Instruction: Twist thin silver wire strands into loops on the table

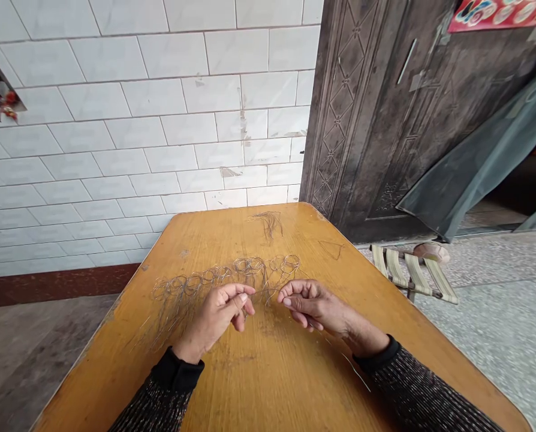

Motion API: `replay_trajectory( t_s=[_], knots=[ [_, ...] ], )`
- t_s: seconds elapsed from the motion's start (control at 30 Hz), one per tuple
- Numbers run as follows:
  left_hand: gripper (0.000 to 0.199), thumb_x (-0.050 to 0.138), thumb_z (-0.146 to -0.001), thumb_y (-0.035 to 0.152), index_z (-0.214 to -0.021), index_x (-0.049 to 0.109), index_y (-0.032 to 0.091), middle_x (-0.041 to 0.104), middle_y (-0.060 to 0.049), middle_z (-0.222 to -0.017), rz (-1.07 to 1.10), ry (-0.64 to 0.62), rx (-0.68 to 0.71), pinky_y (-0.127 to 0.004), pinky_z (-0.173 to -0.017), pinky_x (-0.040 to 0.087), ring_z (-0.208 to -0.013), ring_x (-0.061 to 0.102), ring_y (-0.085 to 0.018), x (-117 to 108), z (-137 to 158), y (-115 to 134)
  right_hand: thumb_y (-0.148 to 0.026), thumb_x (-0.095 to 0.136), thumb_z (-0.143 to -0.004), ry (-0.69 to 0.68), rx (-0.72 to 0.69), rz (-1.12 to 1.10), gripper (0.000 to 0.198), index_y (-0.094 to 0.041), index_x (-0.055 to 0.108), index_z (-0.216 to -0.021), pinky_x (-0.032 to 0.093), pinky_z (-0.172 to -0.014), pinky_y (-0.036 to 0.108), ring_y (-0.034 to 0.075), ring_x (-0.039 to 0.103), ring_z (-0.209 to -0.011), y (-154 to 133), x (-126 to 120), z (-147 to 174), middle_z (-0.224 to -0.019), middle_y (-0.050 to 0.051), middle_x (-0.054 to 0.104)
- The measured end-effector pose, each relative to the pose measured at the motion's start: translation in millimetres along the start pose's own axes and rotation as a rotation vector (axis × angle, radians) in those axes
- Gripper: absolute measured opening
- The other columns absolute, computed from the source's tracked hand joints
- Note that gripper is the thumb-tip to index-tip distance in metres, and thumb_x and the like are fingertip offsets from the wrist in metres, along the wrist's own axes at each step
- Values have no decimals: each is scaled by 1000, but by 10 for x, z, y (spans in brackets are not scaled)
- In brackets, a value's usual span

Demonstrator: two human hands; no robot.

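Note:
My left hand (220, 318) is closed in a pinch, thumb against forefinger, at one end of a thin wire. Facing it across a small gap, my right hand (315, 306) pinches the same wire, whose loose tail (357, 371) comes out below the wrist. Just beyond both hands lies a row of thin wires bent into round loops (193, 281), their long ends trailing toward the left. Some of these loops (290, 262) sit right behind the fingers, so part of the row is hidden.
Both hands are over a worn yellow wooden table (259, 390). Toward its far edge rests a bunch of dark wires (271, 223), with a single bent wire (331, 249) on the right. A tiled wall (173, 120), a dark door (367, 120) and a strapped folding stool (414, 273) surround it.

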State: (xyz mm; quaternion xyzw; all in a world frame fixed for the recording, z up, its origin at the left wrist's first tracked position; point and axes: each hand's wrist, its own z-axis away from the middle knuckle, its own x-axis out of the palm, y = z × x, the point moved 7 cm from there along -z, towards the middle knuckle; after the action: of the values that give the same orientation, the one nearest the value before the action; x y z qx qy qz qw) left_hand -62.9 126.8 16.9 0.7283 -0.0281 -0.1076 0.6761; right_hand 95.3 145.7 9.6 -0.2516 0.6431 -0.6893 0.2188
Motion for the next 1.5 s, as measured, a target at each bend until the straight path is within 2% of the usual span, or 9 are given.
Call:
replay_trajectory(
  t_s=[0.1,0.27,0.43,0.57,0.7,0.83,1.17,1.37,1.5],
  knots=[
    [25,48,-81,33,-95,58,15,62,-2,-73,-132,4,11,-22,-49,42,-47,54,-9,28,-17,-51,-42,61,-70,5,-6,3,31,-14,57,-81,23,-28,15,2,32,-25,-8,13,-2,-39,-9,48],
    [22,48,-81,33,-84,60,14,63,-3,-72,-161,17,33,-25,-59,47,-60,60,-13,8,-53,-85,-42,61,-71,5,-15,11,30,-14,58,-81,25,-28,14,2,34,-26,14,20,-13,-40,-8,49],
    [21,52,-80,28,-96,63,20,65,-7,-97,-385,136,274,-32,-80,45,-89,59,-19,58,18,163,-40,60,-73,-54,34,43,27,-14,57,-79,25,-28,14,3,35,-27,123,130,-34,-41,-8,50],
    [19,49,-81,24,-86,68,23,68,-5,-80,-542,52,396,-30,-72,45,-75,60,-18,246,86,310,-38,58,-74,-84,35,48,25,-14,58,-79,25,-29,14,2,35,-27,164,206,-36,-41,-8,51],
    [20,48,-81,20,-86,68,22,67,-5,-74,-627,120,478,-27,-66,44,-69,60,-17,231,109,341,-37,60,-73,-113,43,-31,24,-14,57,-74,25,-29,14,1,34,-27,183,256,-38,-45,-7,54],
    [21,47,-82,17,-89,67,21,68,-6,-75,-729,147,555,-26,-64,45,-69,62,-16,228,125,335,-36,65,-70,-63,34,-127,25,-13,55,-70,25,-29,15,0,33,-26,195,259,-50,-48,-6,56],
    [23,45,-83,15,-95,65,19,67,-5,-71,-812,174,597,-24,-58,44,-56,58,-13,245,169,284,-40,62,-72,68,-176,-125,27,-15,54,-67,21,-29,16,1,33,-28,74,283,-6,-50,-4,57],
    [23,43,-85,14,-96,62,18,67,-5,-75,-872,189,642,-24,-60,45,-66,61,-14,263,184,270,-42,61,-73,30,-135,-76,29,-14,56,-75,23,-30,16,0,33,-28,54,289,-10,-52,-4,57],
    [24,40,-84,9,-90,61,17,64,-3,-71,-916,175,671,-23,-58,44,-64,59,-13,316,195,259,-43,59,-74,20,-133,-81,30,-14,55,-78,23,-31,16,0,32,-28,68,307,-13,-53,-4,58]
  ],
)
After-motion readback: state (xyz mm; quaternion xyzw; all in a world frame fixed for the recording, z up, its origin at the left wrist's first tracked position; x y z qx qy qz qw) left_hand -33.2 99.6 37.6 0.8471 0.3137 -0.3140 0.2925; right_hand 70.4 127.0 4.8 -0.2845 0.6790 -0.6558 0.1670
